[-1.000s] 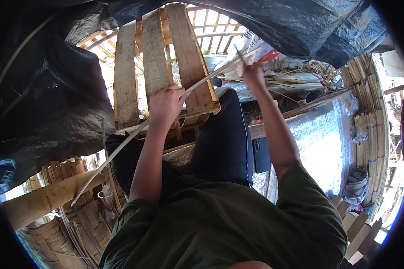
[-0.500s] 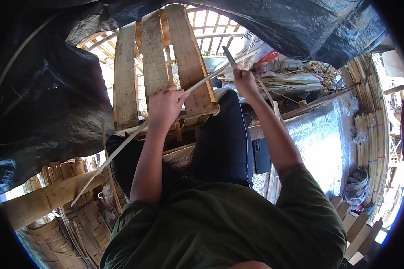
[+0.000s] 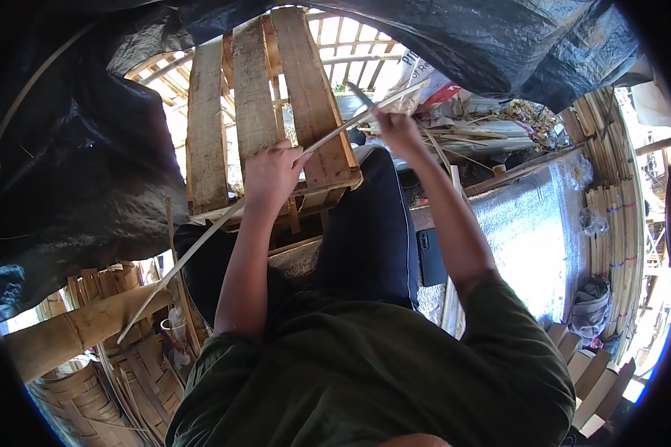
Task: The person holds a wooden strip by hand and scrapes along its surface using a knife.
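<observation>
A long, thin bamboo strip (image 3: 183, 259) slants from the lower left up past the slatted wooden crate (image 3: 312, 112). My left hand (image 3: 273, 175) is closed around its middle, resting over the near edge of the crate. My right hand (image 3: 401, 135) grips a knife (image 3: 361, 95), its handle hidden in the fist. The dark blade points up and left and crosses the strip near its far end. Whether the edge touches the strip, I cannot tell.
A dark phone (image 3: 430, 257) lies beside my right thigh. Silvery sheeting (image 3: 529, 216) covers a surface to the right, with bundled bamboo slats (image 3: 617, 223) beyond. Black tarpaulin (image 3: 74, 164) hangs at the left, above a thick bamboo pole (image 3: 82, 324). A cup (image 3: 175, 328) stands near it.
My right hand and the knife have moved a little to the left, and the blade has tilted further left. My left hand and the strip stay nearly where they were.
</observation>
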A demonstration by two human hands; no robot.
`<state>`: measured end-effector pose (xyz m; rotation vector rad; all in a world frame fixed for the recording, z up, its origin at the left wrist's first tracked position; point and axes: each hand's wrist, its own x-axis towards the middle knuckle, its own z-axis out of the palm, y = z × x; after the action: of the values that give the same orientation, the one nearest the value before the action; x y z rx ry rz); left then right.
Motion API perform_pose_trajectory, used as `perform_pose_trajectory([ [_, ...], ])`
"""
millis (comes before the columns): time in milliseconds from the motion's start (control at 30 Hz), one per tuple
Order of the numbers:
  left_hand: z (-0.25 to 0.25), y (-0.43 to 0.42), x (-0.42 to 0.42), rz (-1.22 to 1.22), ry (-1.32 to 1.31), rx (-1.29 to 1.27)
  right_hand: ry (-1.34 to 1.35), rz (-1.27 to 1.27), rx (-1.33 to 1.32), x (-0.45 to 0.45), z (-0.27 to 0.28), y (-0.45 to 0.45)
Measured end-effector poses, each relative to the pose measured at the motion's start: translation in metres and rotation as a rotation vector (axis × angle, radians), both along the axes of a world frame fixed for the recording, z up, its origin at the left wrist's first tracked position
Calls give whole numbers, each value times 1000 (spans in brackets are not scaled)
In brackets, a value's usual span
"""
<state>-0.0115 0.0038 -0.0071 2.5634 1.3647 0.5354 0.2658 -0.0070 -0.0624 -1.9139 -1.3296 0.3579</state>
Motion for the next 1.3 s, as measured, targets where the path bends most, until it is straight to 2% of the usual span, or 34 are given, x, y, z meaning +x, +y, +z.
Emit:
perform_pose_trajectory([
  [67,-1,-3,-2,7,1,-7,300,-272,-373,18,37,0],
  [133,-4,-2,-1,15,-14,9,41,-124,-320,15,-4,9],
  [200,-2,0,-1,5,-12,11,-36,35,-157,-4,-8,-1],
  [267,-3,-3,-3,-2,-13,5,194,-128,-402,17,18,5],
  [300,-3,-3,-2,0,-4,-3,182,-207,-281,20,27,0],
  [333,-1,-2,-1,0,6,-8,181,-205,-277,10,23,-4],
  [400,0,1,-2,1,9,-7,-95,88,-106,-12,7,-6],
  [467,0,-2,-2,1,10,-22,-113,122,-286,4,18,0],
  [533,2,-3,-1,3,27,-32,100,-113,-303,9,40,-2],
  [567,1,-2,-1,3,25,-29,-47,-51,-287,-1,33,-1],
  [600,0,-1,-1,9,25,-27,-248,132,-235,10,-27,14],
  [667,-1,-1,-1,15,26,-29,-235,138,-216,-8,5,0],
  [733,-1,-3,-2,-6,40,26,-25,14,-322,3,39,-4],
  [767,-1,-3,-2,-2,39,28,-14,-143,-338,9,30,4],
  [867,1,0,-2,7,67,-16,124,131,-397,-36,41,-11],
  [900,-1,0,-2,2,56,-2,18,164,-350,-29,34,-6],
  [933,-2,-1,-3,-2,44,12,82,152,-447,-18,43,-6],
  [1000,0,-1,-3,5,42,9,-70,-43,-135,-5,25,0],
  [1067,3,1,-3,4,45,12,169,67,-322,-20,22,-3],
  [1133,3,2,-5,-5,49,-24,131,58,-285,-16,19,2],
  [1200,3,0,-5,-14,46,-17,331,-174,-312,-17,38,3],
  [1267,5,0,-7,-24,47,1,385,-202,-262,-18,27,10],
  [1300,6,0,-9,-37,47,-12,614,-166,-282,-18,24,14],
])
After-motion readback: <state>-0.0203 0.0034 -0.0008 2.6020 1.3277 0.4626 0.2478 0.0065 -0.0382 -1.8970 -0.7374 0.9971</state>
